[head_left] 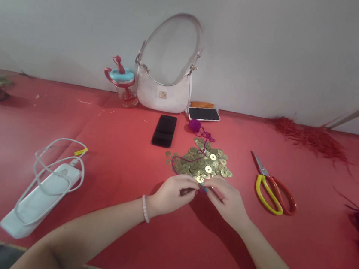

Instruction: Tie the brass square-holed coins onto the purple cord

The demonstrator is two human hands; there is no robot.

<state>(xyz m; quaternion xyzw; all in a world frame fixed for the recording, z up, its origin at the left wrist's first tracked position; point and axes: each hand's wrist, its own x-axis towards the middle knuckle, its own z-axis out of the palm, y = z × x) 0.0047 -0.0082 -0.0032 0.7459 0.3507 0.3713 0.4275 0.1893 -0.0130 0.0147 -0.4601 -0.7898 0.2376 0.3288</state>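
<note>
Between the fingertips of the left hand point(174, 193) and the right hand point(229, 201), which are brought close together, a small item point(202, 189) is pinched. It is mostly covered by the fingers, so it cannot be told exactly what is grasped. On the left wrist a bracelet of pale pink round beads point(145, 209) is worn.

Just beyond the fingertips, a heap of brass-coloured round coins with holes in the middle point(191, 156) is spread on the red table surface point(114, 166). Over these coins a thin purple yarn strand point(183, 158) is laid in a curve, and its near end is hidden behind the left hand. Behind the heap, a small ball of purple yarn point(194, 126) is placed.

To the right of the coins, scissors with one yellow and one red handle point(270, 194) are laid with the blades slightly parted. On the other side, a black smartphone point(164, 131) is seen lying flat, and behind it a white handbag with a raised strap point(164, 94) is stood against the wall. Farther to the left, a long white device point(24, 216) is loosely crossed by a white cable point(35, 165).
</note>
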